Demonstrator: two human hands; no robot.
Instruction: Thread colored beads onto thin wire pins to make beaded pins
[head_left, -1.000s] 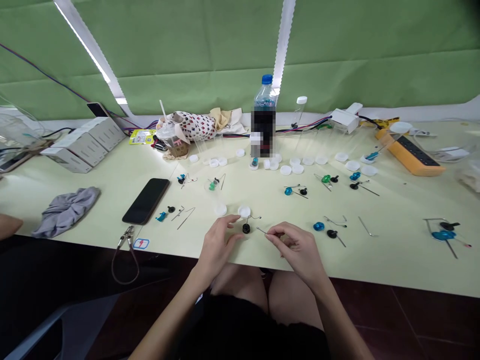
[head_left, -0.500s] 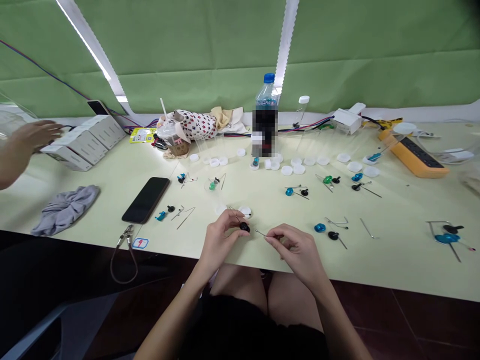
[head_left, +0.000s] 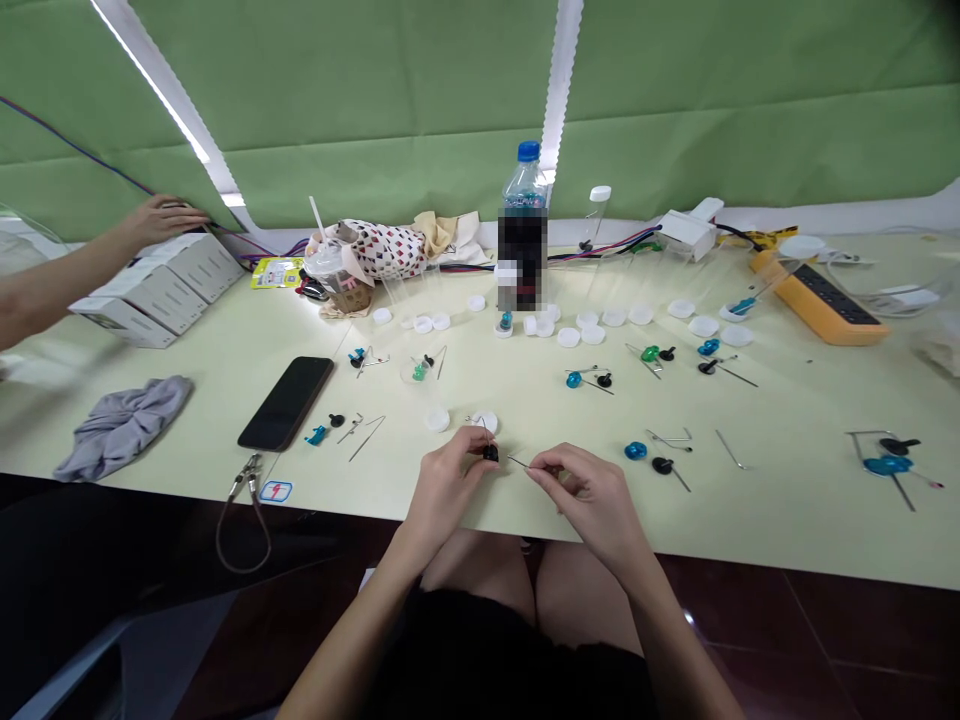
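The left hand pinches a black bead just below a white bottle cap; the right hand pinches a thin wire (fingertips closed) close beside it.

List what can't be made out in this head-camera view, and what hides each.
Black round plastic piece: mostly hidden by the fingers of the left hand.
Thin metal pin: held end hidden in the grip of the right hand.
Clear plastic water bottle: label pixelated.
Co-worker's forearm: cut off by the left edge.
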